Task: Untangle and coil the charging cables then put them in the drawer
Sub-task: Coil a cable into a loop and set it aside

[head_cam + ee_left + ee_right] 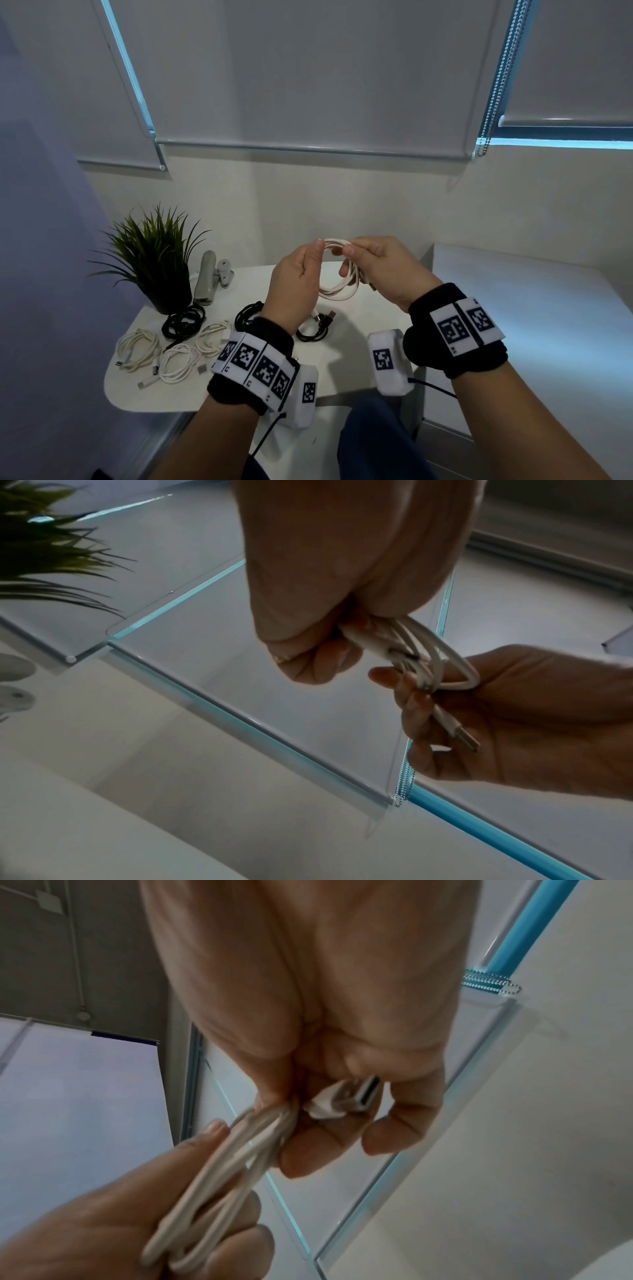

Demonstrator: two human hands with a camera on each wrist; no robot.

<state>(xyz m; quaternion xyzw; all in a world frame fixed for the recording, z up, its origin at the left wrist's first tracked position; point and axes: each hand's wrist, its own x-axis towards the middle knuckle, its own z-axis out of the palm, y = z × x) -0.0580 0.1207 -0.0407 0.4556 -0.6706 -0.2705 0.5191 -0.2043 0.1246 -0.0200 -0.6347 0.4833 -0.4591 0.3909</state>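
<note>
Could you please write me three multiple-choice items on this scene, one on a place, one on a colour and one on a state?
1. Where does the potted plant stand?
A. At the table's far left
B. At the table's near right
C. On the floor

2. What colour is the cable held in the air?
A. Black
B. White
C. Red

3. In what state is that held cable?
A. Stretched out straight
B. Gathered in loops
C. Plugged into a charger

Answers:
1 A: the head view shows it at the far left corner of the table.
2 B: it is pale in every view.
3 B: the left hand and right hand pinch a bundle of loops.
</note>
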